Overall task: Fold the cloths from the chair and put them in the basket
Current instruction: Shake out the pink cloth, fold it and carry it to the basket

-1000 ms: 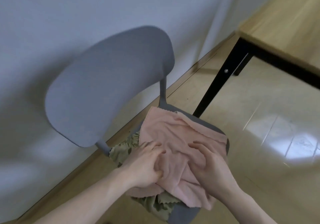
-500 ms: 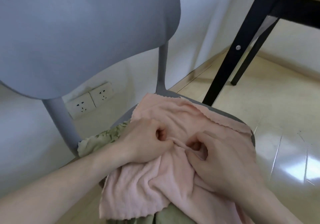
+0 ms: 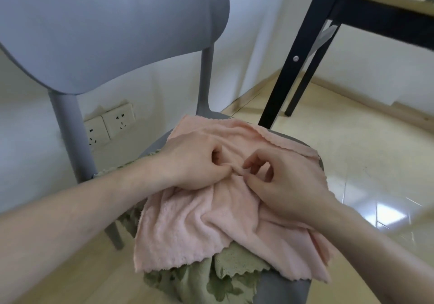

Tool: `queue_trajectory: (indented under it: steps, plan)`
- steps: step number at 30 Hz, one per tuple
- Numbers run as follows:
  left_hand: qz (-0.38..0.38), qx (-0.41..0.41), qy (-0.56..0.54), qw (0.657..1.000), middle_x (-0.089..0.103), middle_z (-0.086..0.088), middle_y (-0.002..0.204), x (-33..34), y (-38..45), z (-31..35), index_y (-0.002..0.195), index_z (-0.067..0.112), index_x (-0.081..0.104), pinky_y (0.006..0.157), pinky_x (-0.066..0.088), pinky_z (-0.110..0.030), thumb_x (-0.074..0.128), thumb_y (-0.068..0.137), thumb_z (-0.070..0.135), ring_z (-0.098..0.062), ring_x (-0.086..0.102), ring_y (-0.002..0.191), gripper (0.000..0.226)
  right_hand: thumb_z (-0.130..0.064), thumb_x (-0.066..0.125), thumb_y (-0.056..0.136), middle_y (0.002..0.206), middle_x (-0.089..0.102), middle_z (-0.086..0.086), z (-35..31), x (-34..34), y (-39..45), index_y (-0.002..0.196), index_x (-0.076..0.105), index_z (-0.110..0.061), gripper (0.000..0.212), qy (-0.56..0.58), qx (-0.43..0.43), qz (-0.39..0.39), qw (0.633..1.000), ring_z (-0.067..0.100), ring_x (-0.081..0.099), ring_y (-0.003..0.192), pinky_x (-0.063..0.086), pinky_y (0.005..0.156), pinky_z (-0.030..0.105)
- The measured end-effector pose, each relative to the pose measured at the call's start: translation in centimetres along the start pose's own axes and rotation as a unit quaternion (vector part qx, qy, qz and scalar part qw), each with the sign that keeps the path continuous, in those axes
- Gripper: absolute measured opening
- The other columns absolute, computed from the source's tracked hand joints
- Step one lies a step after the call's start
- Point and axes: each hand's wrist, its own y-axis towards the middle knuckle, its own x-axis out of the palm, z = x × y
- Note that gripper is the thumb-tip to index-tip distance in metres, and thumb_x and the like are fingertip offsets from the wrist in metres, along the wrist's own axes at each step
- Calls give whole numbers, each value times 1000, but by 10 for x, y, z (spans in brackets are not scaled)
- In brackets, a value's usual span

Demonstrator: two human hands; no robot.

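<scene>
Basket not in frame. Olive-green scallop-edged cloth [image 3: 218,278] mostly buried under the pink fleecy cloth [image 3: 187,228]; only its edges show at the seat's left side and front. Grey plastic chair [image 3: 112,29]: backrest top cut off, seat almost fully covered. Left hand [image 3: 190,160] knuckles up, fingers curled, pinching a ridge of pink cloth at its middle; fingertips hidden in the fold. Right hand [image 3: 281,184] just beside it, thumb and forefinger clamped on the same ridge, other fingers loosely curled. Both cloths lie on the chair seat, pink on top. White double wall socket [image 3: 109,125] behind the chair's left post. Black table leg [image 3: 293,64] on the right, glossy beige tile floor [image 3: 352,163] beneath.
</scene>
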Motion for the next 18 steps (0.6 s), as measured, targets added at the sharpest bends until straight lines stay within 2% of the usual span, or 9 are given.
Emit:
queue_trajectory:
  steps: [3, 5, 7, 11, 13, 15, 16, 18]
  plan:
    - [-13, -3, -14, 1000, 64, 13, 67, 2, -3, 4, 68, 24, 61, 64, 53, -33, 57, 79, 62, -9, 61, 69, 40, -61, 58, 92, 87, 65, -27, -10, -2, -1, 98, 65, -45, 19, 2, 16, -12, 1000, -12, 56, 76, 40, 58, 10]
    - [2, -2, -32, 999, 65, 12, 68, 1, -11, 4, 70, 23, 61, 64, 53, -35, 58, 80, 59, -10, 61, 70, 38, -51, 60, 96, 91, 63, -23, -16, -4, -6, 103, 65, -43, 12, -2, 16, -19, 1000, -12, 52, 75, 37, 72, -1]
    - [13, 2, -43, 999, 65, 13, 74, -1, -20, 5, 75, 25, 63, 66, 54, -35, 59, 81, 56, -8, 61, 74, 32, -43, 62, 95, 95, 64, -23, -16, -6, -12, 109, 65, -42, 15, 8, 18, -11, 1000, -12, 55, 79, 34, 77, -3]
    - [30, 9, -43, 999, 58, 23, 83, -8, -27, 6, 82, 34, 59, 71, 49, -30, 61, 81, 53, -6, 58, 84, 20, -38, 64, 93, 85, 65, -23, -14, -5, -25, 114, 65, -43, 21, 32, 18, 14, 999, -15, 53, 96, 41, 72, 4]
    - [65, 26, -47, 996, 56, 21, 80, -12, -34, 8, 79, 32, 55, 72, 52, -36, 62, 78, 55, -9, 58, 82, 24, -40, 62, 94, 96, 65, -22, -15, -3, -39, 116, 63, -44, 23, 46, 13, 17, 999, -12, 56, 96, 44, 73, 7]
    - [81, 36, -77, 993, 58, 16, 76, -25, -47, 15, 75, 32, 52, 69, 54, -40, 64, 76, 55, -9, 58, 76, 26, -41, 62, 93, 110, 62, -24, -14, -9, -49, 116, 63, -43, 23, 70, 15, 4, 997, -7, 59, 99, 51, 82, 17]
    - [70, 44, -90, 993, 58, 15, 74, -33, -59, 20, 73, 31, 52, 66, 53, -40, 64, 75, 53, -7, 57, 72, 25, -43, 64, 92, 111, 61, -25, -15, -15, -56, 114, 64, -43, 22, 82, 19, -10, 996, -5, 60, 99, 54, 85, 25]
    - [17, 73, -73, 995, 60, 17, 75, -50, -84, 29, 73, 32, 54, 62, 51, -35, 62, 75, 53, -6, 57, 69, 23, -49, 68, 89, 105, 63, -25, -14, -31, -72, 105, 64, -44, 17, 85, 22, -47, 995, -4, 62, 95, 57, 82, 28]
